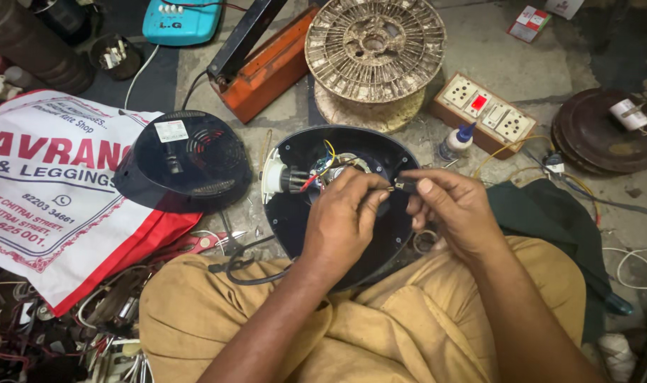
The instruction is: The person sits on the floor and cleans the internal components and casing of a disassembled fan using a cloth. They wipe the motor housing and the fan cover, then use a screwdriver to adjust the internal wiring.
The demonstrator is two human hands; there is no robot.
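both hands [344,216] [454,209] fingertip-pinched, close together

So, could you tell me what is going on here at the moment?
A person sits on the floor with an opened black appliance housing resting against their knees, its coloured wires and inner parts exposed. Both hands meet above it: the left hand and right hand pinch the ends of a thin wire between fingertips. The removed black vented cover lies to the left, and a switch-and-socket board and a small glue bottle sit beyond.
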